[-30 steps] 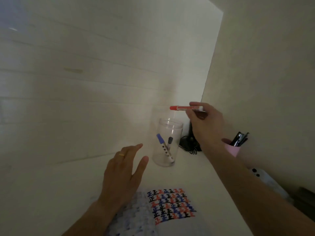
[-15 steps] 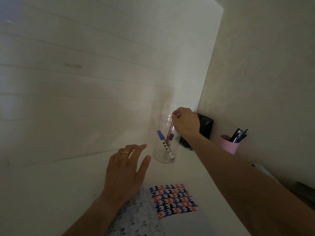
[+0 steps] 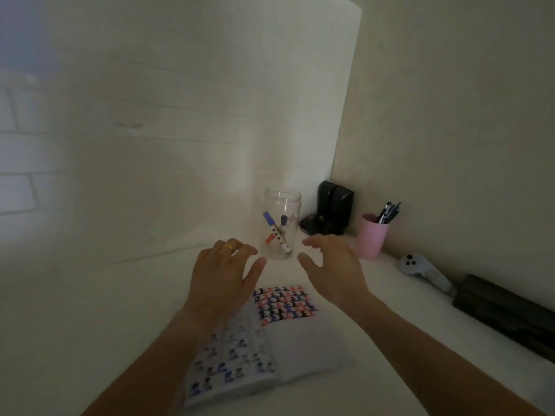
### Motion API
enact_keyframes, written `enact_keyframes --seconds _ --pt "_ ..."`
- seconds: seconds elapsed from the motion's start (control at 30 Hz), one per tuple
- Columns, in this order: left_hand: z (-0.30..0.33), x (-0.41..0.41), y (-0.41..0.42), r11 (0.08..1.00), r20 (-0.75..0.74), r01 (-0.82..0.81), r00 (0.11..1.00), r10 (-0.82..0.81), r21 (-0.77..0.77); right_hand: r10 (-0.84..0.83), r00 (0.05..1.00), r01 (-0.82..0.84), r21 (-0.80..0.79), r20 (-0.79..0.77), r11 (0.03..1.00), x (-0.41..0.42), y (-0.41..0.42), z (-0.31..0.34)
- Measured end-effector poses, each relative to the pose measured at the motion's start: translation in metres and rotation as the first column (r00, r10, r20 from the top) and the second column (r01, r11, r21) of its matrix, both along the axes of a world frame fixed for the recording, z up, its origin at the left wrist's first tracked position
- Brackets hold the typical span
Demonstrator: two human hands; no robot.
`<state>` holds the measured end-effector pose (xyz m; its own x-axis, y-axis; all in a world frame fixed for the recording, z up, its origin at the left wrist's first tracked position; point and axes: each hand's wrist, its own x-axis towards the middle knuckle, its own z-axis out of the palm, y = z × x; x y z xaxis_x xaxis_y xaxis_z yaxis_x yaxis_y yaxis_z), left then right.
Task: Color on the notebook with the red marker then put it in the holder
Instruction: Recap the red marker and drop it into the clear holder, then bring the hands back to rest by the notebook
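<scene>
The red marker (image 3: 271,236) leans inside the clear plastic holder (image 3: 282,197), crossed with a blue marker (image 3: 269,219) and a dark-capped one (image 3: 283,220). The open notebook (image 3: 303,343) lies on the white desk in front of me, its right page filled at the top with red, blue and black marks. My left hand (image 3: 223,276) rests flat at the notebook's upper left, fingers spread, a gold ring on one finger. My right hand (image 3: 332,267) hovers open just right of the holder and above the notebook, holding nothing.
A pink cup (image 3: 372,237) with dark pens stands right of the holder. A black device with cables (image 3: 333,210) sits in the corner behind. A grey controller (image 3: 420,267) and a dark long object (image 3: 504,313) lie along the right wall. Walls close in left, behind and right.
My right hand carried the red marker over the holder, lowered it in and let go. It has drawn back toward me, empty. The left hand has barely moved.
</scene>
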<state>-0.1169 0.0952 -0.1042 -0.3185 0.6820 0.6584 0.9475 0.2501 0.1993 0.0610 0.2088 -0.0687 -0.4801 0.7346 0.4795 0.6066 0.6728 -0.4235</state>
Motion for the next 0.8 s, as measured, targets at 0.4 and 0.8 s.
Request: enact_keyframes --seconds 0.4,0.8 --pt "-0.065 0.071 -0.118 0.976 0.105 0.029 0.994 -0.006 -0.215 -0.052 0.965 0.089 -0.135 0.256 0.987 0.094 -0.089 -0.078" --pt "-0.068 0.068 -0.114 0.981 0.132 0.009 0.991 0.017 -0.193 -0.128 0.940 0.111 0.071 0.316 0.991 0.086 -0.087 -0.097"
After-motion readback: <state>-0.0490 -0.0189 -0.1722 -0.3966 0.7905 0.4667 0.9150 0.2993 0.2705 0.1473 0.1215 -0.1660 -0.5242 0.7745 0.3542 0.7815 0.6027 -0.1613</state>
